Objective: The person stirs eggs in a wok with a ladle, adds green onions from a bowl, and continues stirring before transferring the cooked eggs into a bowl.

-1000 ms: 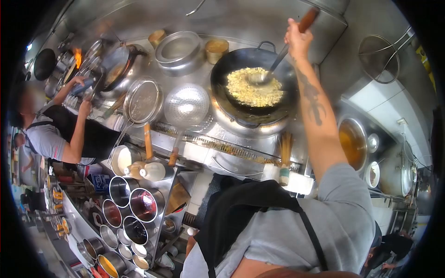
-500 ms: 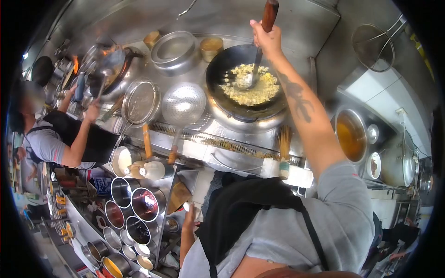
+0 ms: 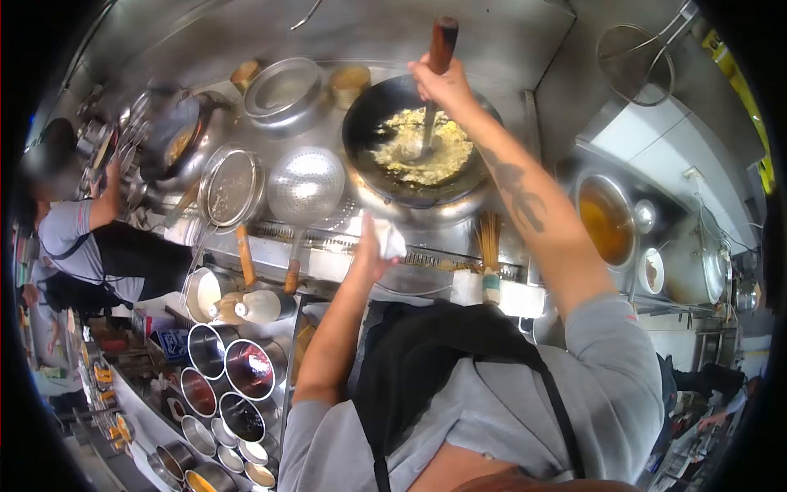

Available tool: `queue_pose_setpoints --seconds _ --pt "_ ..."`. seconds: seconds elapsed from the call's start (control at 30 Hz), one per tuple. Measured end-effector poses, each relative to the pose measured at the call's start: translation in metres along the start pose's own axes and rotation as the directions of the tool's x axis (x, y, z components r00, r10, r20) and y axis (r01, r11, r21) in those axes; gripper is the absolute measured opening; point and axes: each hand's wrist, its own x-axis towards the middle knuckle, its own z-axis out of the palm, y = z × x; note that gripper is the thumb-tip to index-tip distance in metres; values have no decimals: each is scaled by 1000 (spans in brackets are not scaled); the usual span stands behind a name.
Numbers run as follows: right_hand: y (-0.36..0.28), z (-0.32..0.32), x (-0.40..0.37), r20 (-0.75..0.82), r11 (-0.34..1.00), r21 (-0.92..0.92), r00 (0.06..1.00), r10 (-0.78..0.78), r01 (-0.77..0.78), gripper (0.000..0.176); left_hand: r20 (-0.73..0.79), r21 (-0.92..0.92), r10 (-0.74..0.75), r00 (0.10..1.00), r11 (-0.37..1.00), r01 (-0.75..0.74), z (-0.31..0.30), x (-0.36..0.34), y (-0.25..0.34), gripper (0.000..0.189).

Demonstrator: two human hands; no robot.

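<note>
My right hand (image 3: 443,84) grips a ladle (image 3: 443,45) by its wooden handle, above a black wok (image 3: 358,138). The ladle's bowl rests among yellow and white chopped food, possibly egg and rice (image 3: 438,166), spread over the wok's bottom. My left hand (image 3: 369,256) is closed on a folded white cloth (image 3: 392,239), close to the stove's front edge and below the wok's near rim. The fingers of that hand are partly hidden by the cloth.
Left of the wok lie a perforated skimmer (image 3: 306,184) and a round strainer (image 3: 232,187). Several sauce pots (image 3: 250,369) stand lower left. A bamboo brush (image 3: 489,246) stands in front; a pot of amber liquid (image 3: 605,221) is right. A co-worker (image 3: 98,238) stands at the left.
My left hand has risen with the white cloth from beside my body to the stove edge. The ladle's handle stands more upright. The co-worker has turned, and the flames at the left are gone.
</note>
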Motion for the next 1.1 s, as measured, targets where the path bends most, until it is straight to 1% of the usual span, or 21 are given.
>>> queue_pose_setpoints --seconds 0.03,0.13,0.23,0.27,0.37,0.4,0.43,0.5,0.57,0.6,0.67,0.7,0.73,0.77,0.83,0.87,0.9,0.93,0.97,1.03,1.1 --pt "-8 -4 -1 -4 999 -31 1000 -27 27 25 -56 -35 -18 998 999 16 16 16 5 56" --pt "-53 -9 -22 -37 993 -94 997 -71 67 23 78 -104 -37 996 994 45 38 52 10 57" --pt "-37 -16 -44 -219 995 -103 975 -38 15 25 55 -145 -83 995 985 91 53 71 5 57" --pt "0 -32 -29 -143 965 -259 990 10 -47 21 45 -181 -95 994 978 101 56 70 6 47" --pt "-29 -49 -14 -93 978 -209 995 -27 7 20 23 -138 -76 997 987 78 48 80 9 31" --pt "-51 -48 -18 -89 992 -102 992 -85 76 20 -4 -181 -63 998 982 62 52 74 16 19" --pt "-73 -43 -26 -194 990 -129 978 -80 55 23 23 -172 -89 996 981 91 48 82 16 18" --pt "-79 -48 -48 -177 993 12 978 -112 116 23 74 -152 -145 987 976 154 39 96 16 16" --pt "-32 -44 -50 -260 996 -90 966 -5 -20 22 55 -146 -111 992 982 118 36 98 10 13" --pt "-8 -54 -37 -165 992 -99 984 63 -80 19 72 -158 -76 994 984 87 36 91 4 13" --pt "-42 -56 -15 -262 943 -292 961 83 -161 19 128 -148 -21 992 988 40 54 41 1 14" --pt "-62 -58 -2 -313 901 -380 946 89 -210 19 179 -197 -63 982 976 98 50 34 -16 13" --pt "-68 -70 17 -282 962 -265 959 -14 -63 20 130 -198 -175 976 960 198 57 -4 -17 12" --pt "-76 -80 30 -266 986 -139 956 -122 87 21 101 -196 -203 974 956 219 60 -40 -18 11" --pt "-128 -59 25 -469 993 22 878 -90 113 22 39 -157 -232 972 959 235 67 -81 -9 11" --pt "-122 -62 35 -412 975 123 903 -118 184 23 38 -213 -220 975 951 223 66 -76 -2 7" --pt "-115 -53 30 -412 987 66 905 -105 145 22 39 -268 -204 978 941 207 70 -65 11 5" --pt "-103 -39 23 -415 994 5 905 -97 109 21 121 -293 -133 984 942 164 64 -43 18 6" --pt "-87 -26 16 -423 996 -56 902 -89 71 20 174 -212 -102 979 968 138 51 -8 12 8" --pt "-31 -12 18 -454 1000 -7 891 -19 18 16 59 -136 -43 997 989 51 24 18 -21 11" --pt "-53 -6 26 -337 983 -134 927 -166 127 15 56 -31 -208 977 977 210 -17 13 -65 15"
